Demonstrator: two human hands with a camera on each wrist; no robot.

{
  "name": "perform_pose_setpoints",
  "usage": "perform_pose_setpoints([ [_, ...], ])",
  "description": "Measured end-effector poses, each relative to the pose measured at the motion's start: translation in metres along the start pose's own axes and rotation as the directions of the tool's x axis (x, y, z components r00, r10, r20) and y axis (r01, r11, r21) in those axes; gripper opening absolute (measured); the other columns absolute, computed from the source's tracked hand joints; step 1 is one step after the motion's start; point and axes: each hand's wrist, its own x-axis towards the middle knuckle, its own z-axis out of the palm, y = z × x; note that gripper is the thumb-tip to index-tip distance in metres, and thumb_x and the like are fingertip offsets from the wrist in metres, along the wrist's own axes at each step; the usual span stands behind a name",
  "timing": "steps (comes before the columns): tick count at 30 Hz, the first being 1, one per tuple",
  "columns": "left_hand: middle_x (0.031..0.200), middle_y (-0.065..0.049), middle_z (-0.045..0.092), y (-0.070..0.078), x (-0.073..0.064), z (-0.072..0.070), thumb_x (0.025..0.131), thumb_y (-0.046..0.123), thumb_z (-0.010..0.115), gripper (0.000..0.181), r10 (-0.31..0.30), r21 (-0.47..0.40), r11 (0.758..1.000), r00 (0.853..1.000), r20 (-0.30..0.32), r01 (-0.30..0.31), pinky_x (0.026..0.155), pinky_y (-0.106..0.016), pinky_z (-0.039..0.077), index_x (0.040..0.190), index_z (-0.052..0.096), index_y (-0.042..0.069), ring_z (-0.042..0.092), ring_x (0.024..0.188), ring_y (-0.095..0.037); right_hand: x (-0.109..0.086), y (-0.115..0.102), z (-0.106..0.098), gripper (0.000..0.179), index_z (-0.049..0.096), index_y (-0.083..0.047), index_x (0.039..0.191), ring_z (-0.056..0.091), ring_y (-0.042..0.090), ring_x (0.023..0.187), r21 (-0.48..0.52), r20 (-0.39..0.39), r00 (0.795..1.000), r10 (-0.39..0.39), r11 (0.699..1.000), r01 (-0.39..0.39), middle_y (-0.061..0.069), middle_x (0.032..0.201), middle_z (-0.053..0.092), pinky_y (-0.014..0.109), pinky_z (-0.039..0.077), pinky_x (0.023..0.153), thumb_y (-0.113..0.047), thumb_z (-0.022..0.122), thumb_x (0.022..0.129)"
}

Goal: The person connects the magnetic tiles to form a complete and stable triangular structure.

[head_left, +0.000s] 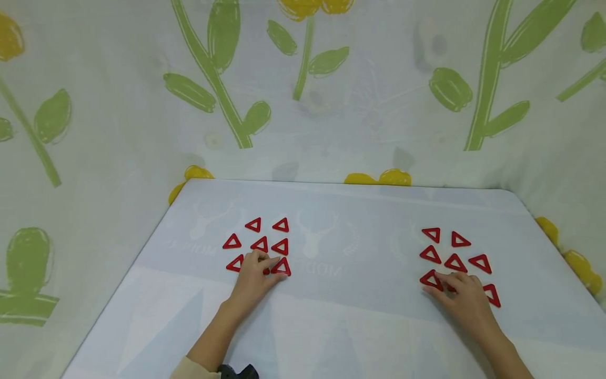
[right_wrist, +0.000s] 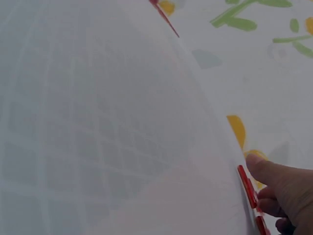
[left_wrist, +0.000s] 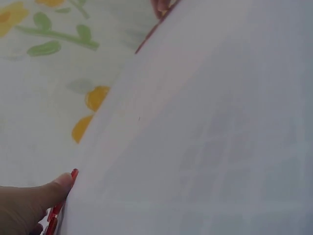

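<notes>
My left hand (head_left: 253,279) pinches a small red open-centred triangle (head_left: 287,266) between thumb and index finger, at the near right corner of the left group of triangles. Several like it lie flat behind and beside the fingers, one partly covered by them. On the right, my right hand (head_left: 468,300) has thumb and index finger at two sides of another red triangle (head_left: 427,275), the near left one of the right group. A triangle under its fingers is mostly hidden. In the left wrist view the thumb (left_wrist: 61,181) meets a red edge; the right wrist view shows the right thumb (right_wrist: 257,161) beside red edges.
Both groups lie on a pale table (head_left: 350,295) with faint deer prints, a wide stretch of tabletop between them. Behind the table hangs a whitish cloth (head_left: 379,121) with green leaves and yellow flowers. A dark wrist strap (head_left: 241,372) shows at the left sleeve.
</notes>
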Motion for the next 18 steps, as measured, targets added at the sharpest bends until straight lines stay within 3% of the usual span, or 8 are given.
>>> perform_pose_setpoints([
  [6, 0.093, -0.002, 0.054, -0.0033, 0.0000, -0.0003, 0.072, 0.023, 0.082, 0.038, 0.068, 0.054, 0.996, 0.997, -0.037, -0.066, 0.071, -0.029, 0.046, 0.106, 0.073, 0.007, 0.046, 0.091, -0.017, -0.0009, -0.0048, -0.0029, 0.048, 0.069, 0.004, 0.105, 0.049, 0.034, 0.085, 0.004, 0.043, 0.998, 0.039, 0.999, -0.040, 0.019, 0.092, 0.063, 0.043, 0.042, 0.067, -0.028, 0.081, 0.072],
  [13, 0.091, 0.002, 0.058, 0.0004, 0.0020, -0.0017, 0.074, 0.025, 0.080, 0.037, 0.074, 0.109, 0.991, 0.997, 0.006, -0.074, 0.074, -0.030, 0.046, 0.108, 0.073, 0.010, 0.046, 0.092, -0.016, -0.0002, -0.0072, -0.0019, 0.040, 0.071, 0.002, 0.103, 0.049, 0.028, 0.084, 0.027, 0.035, 0.999, 0.016, 0.999, -0.017, 0.007, 0.081, 0.062, 0.037, 0.042, 0.065, -0.023, 0.081, 0.072],
  [18, 0.088, 0.002, 0.057, 0.0023, 0.0024, -0.0004, 0.074, 0.024, 0.079, 0.036, 0.090, 0.113, 0.989, 0.996, 0.016, -0.092, 0.074, -0.030, 0.043, 0.106, 0.074, 0.009, 0.045, 0.089, -0.014, 0.0001, -0.0072, -0.0001, 0.032, 0.073, 0.000, 0.098, 0.051, 0.026, 0.084, 0.052, 0.031, 0.999, -0.011, 0.999, 0.009, 0.007, 0.083, 0.065, 0.035, 0.042, 0.067, -0.019, 0.080, 0.073],
])
